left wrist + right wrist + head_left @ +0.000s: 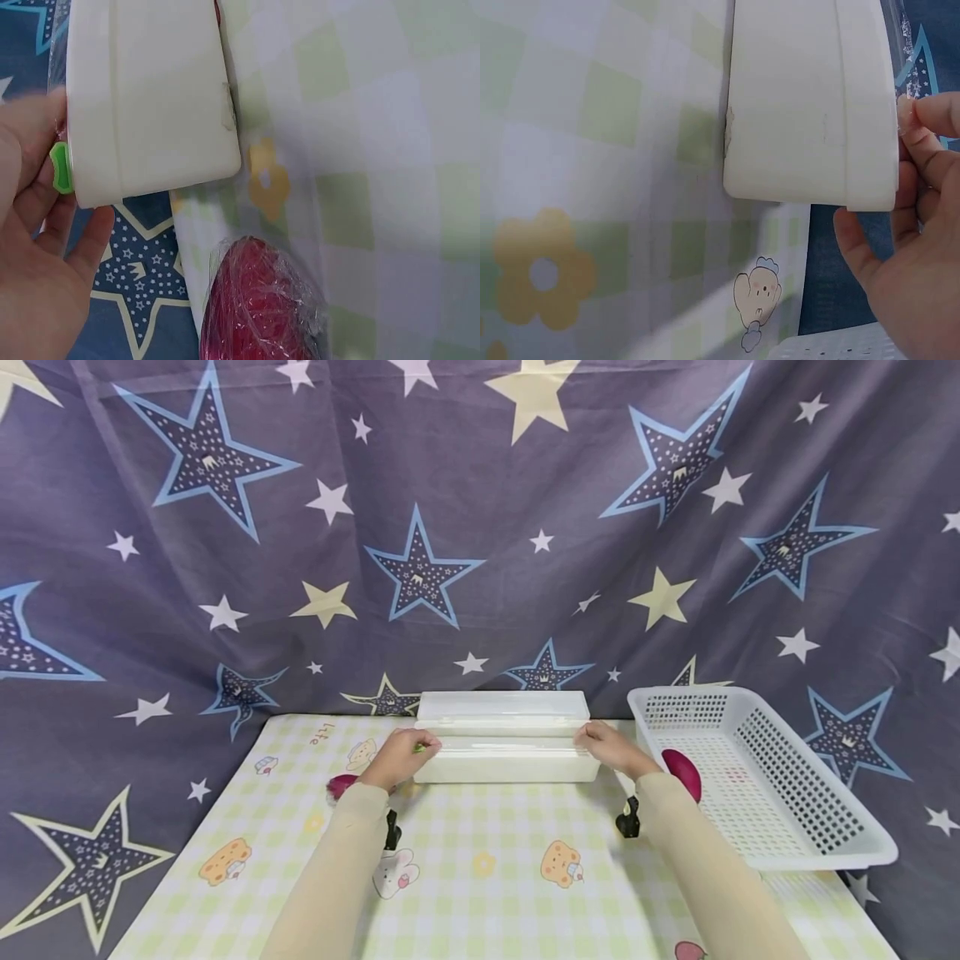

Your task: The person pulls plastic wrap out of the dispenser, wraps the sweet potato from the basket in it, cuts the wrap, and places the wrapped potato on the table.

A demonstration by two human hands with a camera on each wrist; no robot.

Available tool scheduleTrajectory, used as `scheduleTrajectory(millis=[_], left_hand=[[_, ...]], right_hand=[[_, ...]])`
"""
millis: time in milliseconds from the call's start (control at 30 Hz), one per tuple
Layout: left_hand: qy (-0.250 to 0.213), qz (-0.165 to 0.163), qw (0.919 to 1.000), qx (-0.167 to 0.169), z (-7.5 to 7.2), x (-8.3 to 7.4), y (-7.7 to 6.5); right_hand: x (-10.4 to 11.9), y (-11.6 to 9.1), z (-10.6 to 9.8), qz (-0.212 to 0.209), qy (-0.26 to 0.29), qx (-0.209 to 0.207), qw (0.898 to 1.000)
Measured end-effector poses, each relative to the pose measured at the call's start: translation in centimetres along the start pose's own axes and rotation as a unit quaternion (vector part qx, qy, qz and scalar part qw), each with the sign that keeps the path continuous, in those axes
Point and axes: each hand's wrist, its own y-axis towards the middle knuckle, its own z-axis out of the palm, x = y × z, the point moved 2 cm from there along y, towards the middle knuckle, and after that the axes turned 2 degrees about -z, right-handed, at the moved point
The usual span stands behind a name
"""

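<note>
A long white cling film dispenser (506, 768) sits at the back of the table, its lid (502, 703) raised behind it. My left hand (397, 758) is at its left end and pinches the clear cling film (58, 64) along the top edge. Beside those fingers, a green slider (61, 168) sticks out from the box. At the right end, thumb and forefinger of my right hand (617, 747) pinch the film's other side, with the remaining fingers against the box. A magenta oblong item (259, 307) wrapped in film lies close to my left wrist.
To the right stands a white perforated basket (772, 722), with another magenta oblong item (682, 774) inside, partly behind my right sleeve. A checked cloth (480, 893) covers the table. A dark star-patterned curtain (480, 468) hangs right behind the table's far edge.
</note>
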Motion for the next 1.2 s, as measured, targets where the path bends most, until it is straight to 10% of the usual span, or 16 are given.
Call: scheduleTrajectory(millis=[1200], left_hand=[[-0.046,-0.029,0.9971,-0.054,-2.0,-1.7,-0.9]], right_hand=[[0.8,-1.5,0.3,-0.082,0.071,-0.165,0.980]])
